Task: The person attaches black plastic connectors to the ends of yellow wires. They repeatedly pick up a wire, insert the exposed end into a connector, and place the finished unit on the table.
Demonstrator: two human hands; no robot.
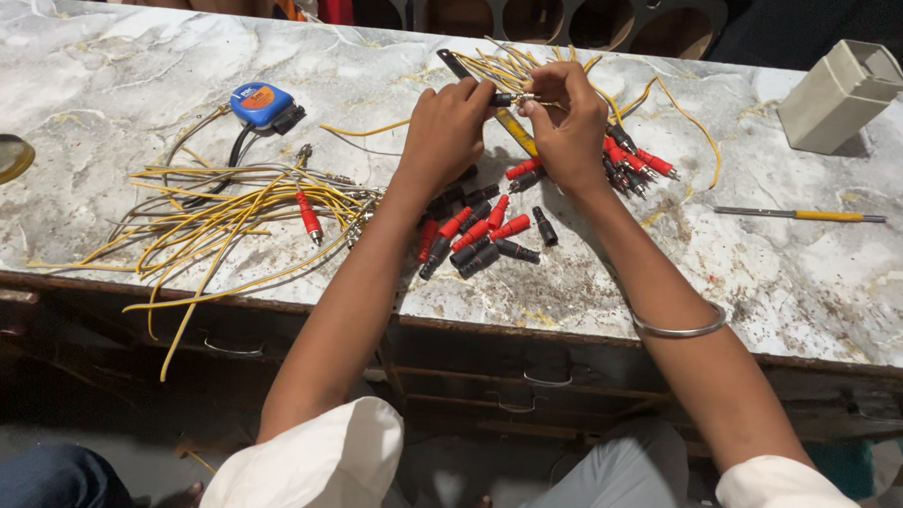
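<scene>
Fingers: both hands pinched together on one small plug (504, 100).
Left hand (444, 134): grips the plug's body.
Right hand (568, 128): pinches its wire end.
Near: loose red and black plugs (482, 235).
Left: yellow wires (223, 216).

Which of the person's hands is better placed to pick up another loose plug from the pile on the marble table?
Probably the left hand: the loose red and black plastic plugs lie just below its wrist. The right hand sits farther over, pinching a thin yellow wire.

yellow wires (223, 216) left, bare tabletop (771, 275) right
</scene>
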